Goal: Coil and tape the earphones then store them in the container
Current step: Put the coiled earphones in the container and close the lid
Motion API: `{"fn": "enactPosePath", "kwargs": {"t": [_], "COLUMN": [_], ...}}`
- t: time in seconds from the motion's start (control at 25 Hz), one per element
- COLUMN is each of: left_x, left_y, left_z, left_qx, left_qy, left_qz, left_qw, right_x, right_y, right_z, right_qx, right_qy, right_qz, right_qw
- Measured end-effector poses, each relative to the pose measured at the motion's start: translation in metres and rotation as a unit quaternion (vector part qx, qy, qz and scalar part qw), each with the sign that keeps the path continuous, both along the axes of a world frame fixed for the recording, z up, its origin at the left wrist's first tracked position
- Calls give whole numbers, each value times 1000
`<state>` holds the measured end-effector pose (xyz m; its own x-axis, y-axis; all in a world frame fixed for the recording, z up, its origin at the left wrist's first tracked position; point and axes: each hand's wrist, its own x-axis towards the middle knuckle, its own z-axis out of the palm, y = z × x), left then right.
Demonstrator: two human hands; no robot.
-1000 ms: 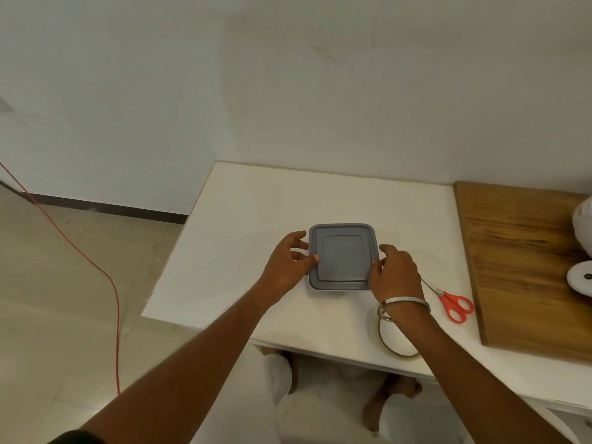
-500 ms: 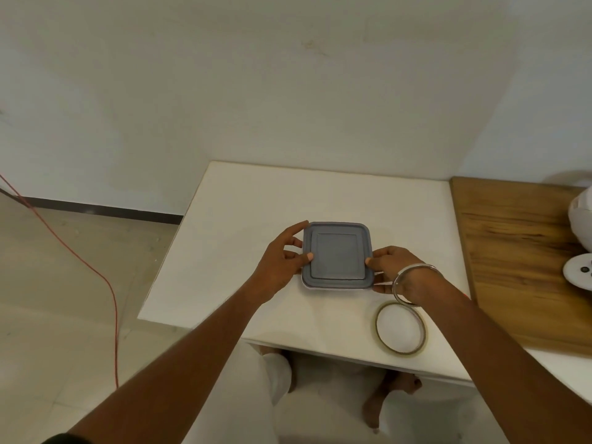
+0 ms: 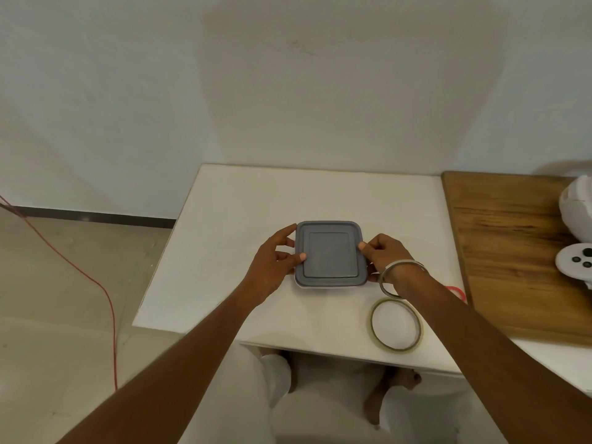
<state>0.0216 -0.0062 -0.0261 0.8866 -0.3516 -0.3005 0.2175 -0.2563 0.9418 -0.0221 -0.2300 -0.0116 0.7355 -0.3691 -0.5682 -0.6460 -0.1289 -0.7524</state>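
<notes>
On the table [image 3: 224, 219], both hands grip the container [image 3: 330, 254] edges.

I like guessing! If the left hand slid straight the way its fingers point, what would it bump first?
Probably the gray lid: the left hand points right, thumb already on its edge. Past it waits the right hand.
</notes>
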Motion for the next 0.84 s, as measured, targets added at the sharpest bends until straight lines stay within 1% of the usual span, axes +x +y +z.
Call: {"fn": "enactPosePath", "kwargs": {"t": [0.12, 0.16, 0.28, 0.48, 0.56, 0.68, 0.84], "left_x": [3, 4, 5, 3, 3, 4, 7], "left_y": [7, 11, 16, 12, 12, 12, 0], "left_z": [4, 5, 6, 5, 4, 2, 3], "left_qx": [27, 37, 63, 70, 60, 57, 54], "left_qy": [19, 32, 42, 40, 47, 44, 8], "left_qz": [-69, -99, -154, -152, -140, -107, -83], "left_qw": [997, 994, 985, 985, 987, 992, 995], "right_x": [-1, -2, -4, -5, -6, -6, -2], "right_y": [-1, -2, -4, -6, -7, -10, -16], "right_z": [-4, -3, -2, -6, -7, -7, -11], "right_qx": [-101, -104, -35, -37, -54, -52, -97], "right_qy": [-12, -13, -20, -53, -61, -70, -92], "right_qz": [56, 65, 62, 57, 69, 92, 73], "right_qw": [993, 992, 997, 996, 994, 992, 988]}}
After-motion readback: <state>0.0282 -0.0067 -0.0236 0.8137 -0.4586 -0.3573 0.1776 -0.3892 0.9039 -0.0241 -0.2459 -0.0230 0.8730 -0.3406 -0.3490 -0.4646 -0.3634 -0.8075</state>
